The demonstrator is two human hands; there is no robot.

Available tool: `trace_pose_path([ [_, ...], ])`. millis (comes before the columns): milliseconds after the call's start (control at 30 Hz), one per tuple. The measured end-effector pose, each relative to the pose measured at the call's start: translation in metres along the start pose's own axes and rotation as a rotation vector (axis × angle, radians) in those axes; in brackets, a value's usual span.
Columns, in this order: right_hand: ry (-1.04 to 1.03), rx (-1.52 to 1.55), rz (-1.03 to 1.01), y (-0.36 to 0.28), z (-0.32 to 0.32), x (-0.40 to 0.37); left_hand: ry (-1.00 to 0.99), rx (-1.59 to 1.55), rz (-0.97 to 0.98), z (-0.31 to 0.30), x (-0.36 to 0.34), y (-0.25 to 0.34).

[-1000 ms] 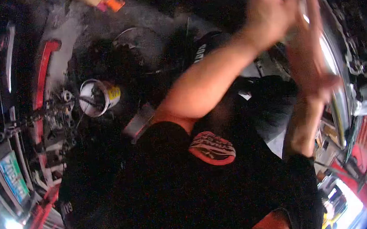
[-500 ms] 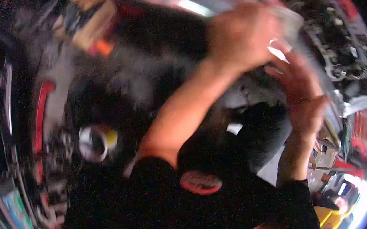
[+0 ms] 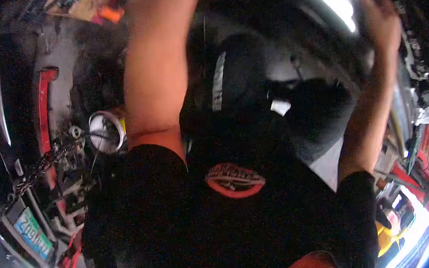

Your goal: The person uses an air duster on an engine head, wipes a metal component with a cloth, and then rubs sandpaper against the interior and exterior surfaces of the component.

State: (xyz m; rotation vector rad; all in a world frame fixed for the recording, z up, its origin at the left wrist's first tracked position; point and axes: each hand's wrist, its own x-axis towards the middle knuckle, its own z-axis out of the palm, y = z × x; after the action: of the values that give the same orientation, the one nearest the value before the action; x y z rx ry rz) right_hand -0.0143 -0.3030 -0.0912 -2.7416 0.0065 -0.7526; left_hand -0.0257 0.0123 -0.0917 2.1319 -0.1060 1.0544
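Note:
My left forearm (image 3: pixel 158 72) reaches up past the top edge of the head view, so my left hand is out of sight. My right hand (image 3: pixel 382 17) is at the upper right, with its fingers stretched upward and somewhat blurred. Nothing shows in its grasp. It lies beside a dark, glossy curved panel (image 3: pixel 313 24) that carries a bright light reflection. Dark mechanical parts (image 3: pixel 415 55) run along the far side of this hand. Below and between my arms are my dark-clothed legs (image 3: pixel 317 118).
A white round container (image 3: pixel 106 134) stands at left, near a chain (image 3: pixel 46 170) and a red bar (image 3: pixel 45 115). A vehicle with a licence plate (image 3: pixel 31 231) is at lower left. A cardboard box (image 3: pixel 86 3) and an orange object (image 3: pixel 110 14) lie at the top; something yellow (image 3: pixel 387 238) is at lower right.
My hands were close together at upper middle-right. My left hand has moved up and left out of view, while my right hand has moved up and right, away from it.

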Motion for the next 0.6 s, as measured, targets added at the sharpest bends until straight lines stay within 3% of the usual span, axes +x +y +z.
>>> trace_pose_path([
  [33,-0.042,-0.122,0.012,0.016,0.002,0.008,0.089,-0.152,-0.045,-0.003,-0.02,-0.039],
  [100,-0.098,0.122,-0.012,0.012,0.01,0.01,0.19,-0.395,-0.25,-0.003,-0.064,-0.132],
  [133,-0.079,0.104,-0.02,0.013,0.011,0.011,0.216,-0.492,-0.401,-0.001,-0.094,-0.174],
  [200,-0.023,0.029,-0.022,0.008,0.005,0.011,0.183,-0.493,-0.719,0.006,-0.17,-0.241],
  [233,-0.003,-0.008,-0.025,0.005,0.002,0.012,0.199,-0.3,-0.955,0.008,-0.207,-0.255],
  [267,0.007,-0.042,-0.022,0.003,0.001,0.012,-0.039,0.078,-0.851,0.008,-0.254,-0.3],
  [300,0.019,-0.065,-0.019,0.003,0.001,0.014,-0.068,0.423,-0.813,0.014,-0.289,-0.316],
  [333,0.027,-0.091,-0.013,0.002,0.0,0.015,-0.055,0.404,-0.894,0.023,-0.339,-0.355],
  [400,0.034,-0.142,-0.026,0.002,-0.001,0.018,-0.274,0.647,-0.958,0.03,-0.355,-0.351],
  [433,0.035,-0.159,-0.035,-0.001,-0.003,0.017,-0.385,0.785,-0.922,0.036,-0.356,-0.345],
  [500,0.038,-0.176,0.007,-0.001,0.002,0.021,-0.631,1.124,-0.602,0.039,-0.35,-0.327],
  [567,0.11,-0.162,0.235,-0.007,0.007,0.027,-0.794,1.192,-0.572,0.049,-0.354,-0.35],
  [600,0.065,-0.293,0.042,-0.002,0.008,0.026,-0.869,1.221,-0.553,0.053,-0.355,-0.365],
])
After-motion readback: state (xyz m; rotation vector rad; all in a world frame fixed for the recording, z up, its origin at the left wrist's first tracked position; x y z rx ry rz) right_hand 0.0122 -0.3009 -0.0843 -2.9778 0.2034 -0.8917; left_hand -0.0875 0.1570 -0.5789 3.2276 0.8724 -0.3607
